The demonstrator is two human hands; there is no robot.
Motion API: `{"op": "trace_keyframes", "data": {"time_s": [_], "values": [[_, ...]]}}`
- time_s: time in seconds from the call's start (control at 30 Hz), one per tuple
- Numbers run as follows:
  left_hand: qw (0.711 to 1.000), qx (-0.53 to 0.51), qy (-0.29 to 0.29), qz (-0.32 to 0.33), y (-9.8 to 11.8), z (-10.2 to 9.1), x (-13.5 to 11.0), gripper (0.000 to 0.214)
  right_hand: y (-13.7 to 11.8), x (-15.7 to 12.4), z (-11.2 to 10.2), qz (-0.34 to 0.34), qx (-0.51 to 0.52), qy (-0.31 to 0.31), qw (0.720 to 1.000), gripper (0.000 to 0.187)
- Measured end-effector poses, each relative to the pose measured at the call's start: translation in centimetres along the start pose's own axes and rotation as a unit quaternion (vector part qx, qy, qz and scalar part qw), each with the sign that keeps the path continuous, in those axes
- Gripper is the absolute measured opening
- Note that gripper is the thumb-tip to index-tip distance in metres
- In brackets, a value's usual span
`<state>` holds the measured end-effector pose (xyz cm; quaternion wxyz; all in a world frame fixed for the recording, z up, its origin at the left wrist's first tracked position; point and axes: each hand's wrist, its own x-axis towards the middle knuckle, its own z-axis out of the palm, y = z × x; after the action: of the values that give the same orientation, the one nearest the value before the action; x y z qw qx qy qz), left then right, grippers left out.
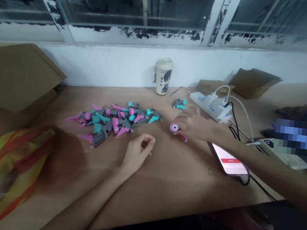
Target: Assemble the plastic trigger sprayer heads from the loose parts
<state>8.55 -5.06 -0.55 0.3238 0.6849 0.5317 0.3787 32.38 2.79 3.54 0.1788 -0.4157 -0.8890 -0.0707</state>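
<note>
Right hand (193, 125) fingers gripped 1 pink sprayer head (174, 127) at the surface (163, 179), near the pile (114, 119). Left hand (138, 152) fingers curled; holding sth or not, cannot tell. Firm grip near cap seemed best.

Pink, teal and grey spray triggers (116, 120) heaped on a tan worktop (168, 179), pink spray head (174, 127) with pale blue centre, cream cup (163, 76) with dark print, white power strip (211, 105), red-and-yellow striped bag (3, 171), brown cardboard box (14, 73)
</note>
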Motion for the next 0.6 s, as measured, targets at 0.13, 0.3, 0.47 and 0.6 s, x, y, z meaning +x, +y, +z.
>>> {"op": "trace_keyframes", "data": {"time_s": [0.13,0.3,0.47,0.6], "values": [[0.996,-0.077,-0.03,-0.027,-0.1,0.1,0.2,0.027,-5.2,-0.8,1.3,-0.013,0.101,-0.02,0.995,0.021],[0.987,-0.14,-0.071,-0.044,-0.9,-0.2,0.9,0.03,-7.8,-1.7,3.0,0.052,0.17,0.013,0.984,0.023],[0.987,-0.126,-0.103,-0.017,-1.4,0.1,1.0,0.028,-9.2,-2.5,3.6,0.116,0.172,0.051,0.977,0.015],[0.987,-0.119,-0.109,-0.004,-1.6,0.3,0.9,0.024,-10.7,-2.9,3.5,0.147,0.146,0.047,0.977,0.014]]}}
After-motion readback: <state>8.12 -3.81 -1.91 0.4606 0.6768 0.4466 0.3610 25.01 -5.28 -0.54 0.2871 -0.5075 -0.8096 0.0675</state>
